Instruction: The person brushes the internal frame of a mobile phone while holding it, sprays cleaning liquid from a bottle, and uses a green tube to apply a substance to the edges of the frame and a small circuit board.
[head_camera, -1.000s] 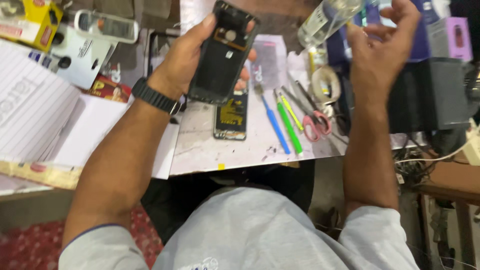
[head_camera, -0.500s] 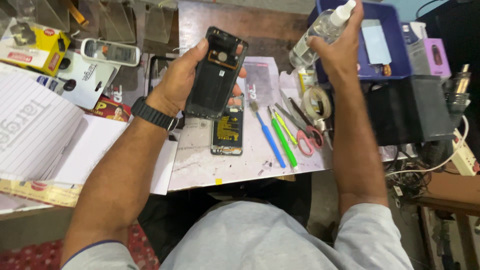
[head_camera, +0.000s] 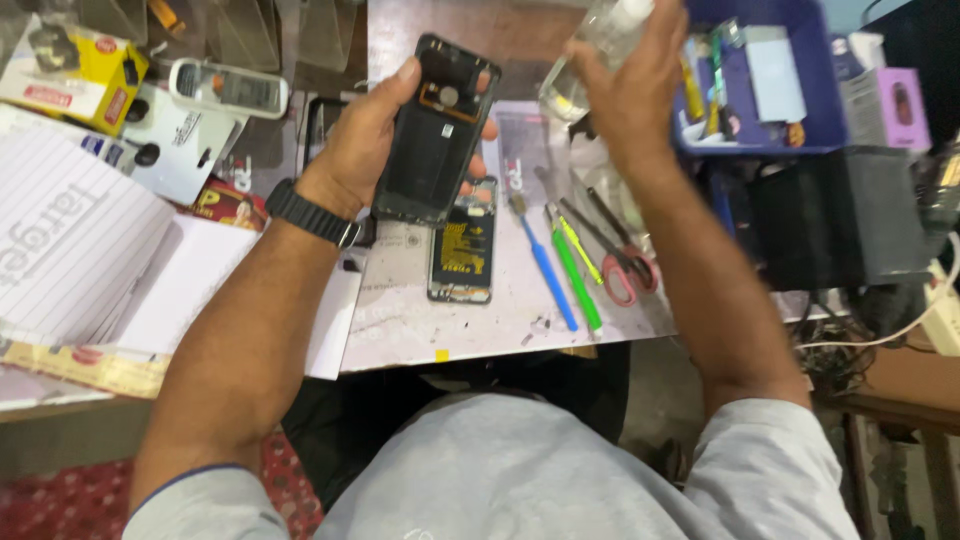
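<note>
lap: grey shirt (head_camera: 560, 470) at the bottom edge, the worktop (head_camera: 400, 320) starts right past it
left arm: comes up from the lower left, black watch (head_camera: 312, 213) on the wrist
opened phone: the other one (head_camera: 462, 245) lies flat on the worktop just below the left hand, insides up
tools: blue stick (head_camera: 545, 270), green stick (head_camera: 577, 277) and red-handled scissors (head_camera: 622, 265) lie side by side right of that phone
notebook: lined pages (head_camera: 70, 240) open on the far left
left hand: left hand (head_camera: 365, 145) is wrapped round a black phone frame (head_camera: 436, 130), thumb on the near edge, fingertips on the far edge, held up off the worktop with the inner side facing up
right hand: right hand (head_camera: 630, 85) is closed round a clear bottle (head_camera: 590, 50), raised just right of the frame; blurry, can't tell where the nozzle points
tip: imo keep the frame level and steady, bring the nozzle in close over it and go sparingly so nothing runs onto the phone underneath
back: blue tray (head_camera: 760, 135) of bits behind the right hand, yellow box (head_camera: 70, 70) far left
</note>
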